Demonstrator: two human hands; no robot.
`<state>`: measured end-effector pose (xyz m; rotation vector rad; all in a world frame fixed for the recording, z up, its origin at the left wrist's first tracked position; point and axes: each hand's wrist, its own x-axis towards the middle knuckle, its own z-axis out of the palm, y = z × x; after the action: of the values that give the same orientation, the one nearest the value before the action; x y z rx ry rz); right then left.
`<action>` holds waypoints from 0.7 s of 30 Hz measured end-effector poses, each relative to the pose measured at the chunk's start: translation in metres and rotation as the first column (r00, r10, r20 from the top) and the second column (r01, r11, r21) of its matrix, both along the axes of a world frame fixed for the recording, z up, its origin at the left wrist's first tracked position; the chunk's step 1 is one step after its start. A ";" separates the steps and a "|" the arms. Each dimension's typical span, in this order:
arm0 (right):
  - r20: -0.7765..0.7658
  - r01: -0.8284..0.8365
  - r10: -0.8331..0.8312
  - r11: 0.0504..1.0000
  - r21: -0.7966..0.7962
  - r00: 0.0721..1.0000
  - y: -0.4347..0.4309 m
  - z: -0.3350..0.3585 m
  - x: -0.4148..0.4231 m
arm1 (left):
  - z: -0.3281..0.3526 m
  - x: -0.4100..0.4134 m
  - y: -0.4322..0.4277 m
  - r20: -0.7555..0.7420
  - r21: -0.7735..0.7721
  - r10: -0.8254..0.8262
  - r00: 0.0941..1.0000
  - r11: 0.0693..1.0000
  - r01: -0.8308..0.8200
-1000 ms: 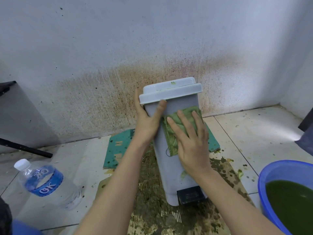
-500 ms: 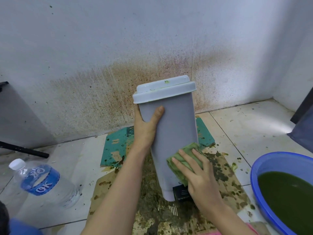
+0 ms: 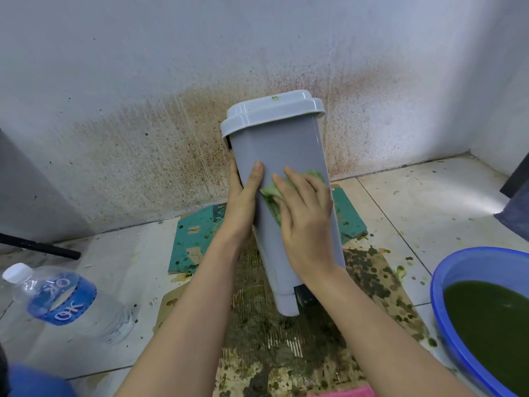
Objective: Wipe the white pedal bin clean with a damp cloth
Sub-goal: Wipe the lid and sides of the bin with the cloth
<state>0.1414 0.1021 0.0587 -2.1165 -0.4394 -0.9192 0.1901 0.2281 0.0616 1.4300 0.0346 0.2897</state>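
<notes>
The white pedal bin (image 3: 279, 144) stands tilted on stained cardboard, lid closed, with a green speck on the lid. Its black pedal (image 3: 306, 296) shows at the base, partly behind my right wrist. My left hand (image 3: 243, 202) grips the bin's left side, thumb on the front face and fingers wrapped behind. My right hand (image 3: 306, 224) presses a green damp cloth (image 3: 272, 193) flat against the front face, fingers straight. Most of the cloth is hidden under that hand.
A blue basin (image 3: 458, 259) of dark green water sits at the right. A plastic water bottle (image 3: 65, 305) lies at the left. Soiled cardboard (image 3: 380, 282) and a teal board (image 3: 197, 236) cover the tiled floor. The stained wall (image 3: 143, 144) rises close behind; a black rod (image 3: 40, 247) lies left.
My right hand slid the cloth from low on the bin's front back up to the middle. The bin tilted more and my left hand sits lower on its side.
</notes>
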 end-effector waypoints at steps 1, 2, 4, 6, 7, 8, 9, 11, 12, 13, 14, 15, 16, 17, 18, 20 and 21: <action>-0.011 0.007 -0.007 0.999 -0.047 1.000 -0.001 -0.003 0.000 | -0.001 0.001 0.000 -0.010 -0.004 0.003 1.000 1.000 -0.003; -0.015 0.011 -0.013 0.995 -0.102 1.000 -0.003 -0.007 -0.002 | -0.002 0.001 0.001 -0.021 -0.008 0.008 1.000 1.000 -0.009; 0.006 0.009 -0.008 0.980 -0.199 1.000 -0.008 -0.015 -0.007 | -0.003 0.002 0.004 -0.037 -0.015 0.016 0.999 1.000 -0.016; 0.026 -0.011 0.018 0.968 -0.250 1.000 -0.011 -0.022 -0.013 | -0.006 0.001 0.006 -0.037 -0.010 0.021 0.999 1.000 -0.021; 0.033 -0.015 0.025 0.962 -0.272 0.999 -0.013 -0.024 -0.016 | -0.007 -0.001 0.006 -0.031 0.002 0.025 0.999 1.000 -0.025; 0.035 -0.024 0.036 0.955 -0.297 0.999 -0.015 -0.026 -0.020 | -0.008 -0.003 0.005 -0.023 0.020 0.034 0.999 0.999 -0.033; 0.041 -0.031 0.047 0.946 -0.324 0.998 -0.017 -0.029 -0.025 | -0.009 -0.005 0.003 -0.011 0.036 0.047 0.999 0.998 -0.046; 0.047 -0.047 0.073 0.909 -0.414 0.996 -0.024 -0.036 -0.037 | -0.010 -0.009 0.000 0.014 0.049 0.076 0.997 0.996 -0.077; 0.039 -0.050 0.077 0.886 -0.460 0.996 -0.027 -0.040 -0.044 | -0.010 -0.010 -0.001 0.021 0.047 0.088 0.996 0.995 -0.089; 0.020 -0.063 0.084 0.861 -0.504 0.996 -0.030 -0.044 -0.050 | -0.009 -0.011 -0.002 0.026 0.042 0.097 0.995 0.994 -0.098; -0.005 -0.082 0.093 0.842 -0.533 0.996 -0.034 -0.047 -0.056 | -0.009 -0.011 -0.003 0.028 0.041 0.103 0.994 0.994 -0.104; -0.025 -0.103 0.107 0.830 -0.549 0.994 -0.037 -0.051 -0.060 | -0.009 -0.012 -0.004 0.031 0.045 0.108 0.994 0.993 -0.109; -0.060 -0.137 0.125 0.824 -0.549 0.990 -0.040 -0.052 -0.064 | -0.009 -0.013 -0.005 0.033 0.054 0.114 0.993 0.992 -0.115; -0.100 -0.164 0.131 0.825 -0.540 0.986 -0.042 -0.053 -0.069 | -0.010 -0.014 -0.006 0.034 0.064 0.119 0.992 0.991 -0.121; -0.169 -0.197 0.124 0.819 -0.539 0.978 -0.043 -0.051 -0.072 | -0.011 -0.015 -0.006 0.032 0.069 0.122 0.992 0.990 -0.124; -0.294 -0.240 0.072 0.771 -0.589 0.953 -0.045 -0.046 -0.078 | -0.013 -0.017 -0.007 0.025 0.068 0.117 0.993 0.991 -0.119; -0.369 -0.292 0.062 0.737 -0.610 0.927 -0.046 -0.043 -0.079 | -0.014 -0.019 -0.007 0.020 0.063 0.115 0.993 0.991 -0.116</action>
<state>0.0625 0.0564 0.0160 -2.7370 -0.8774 -0.2823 0.1711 0.2210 0.0471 1.4921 0.0959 0.4014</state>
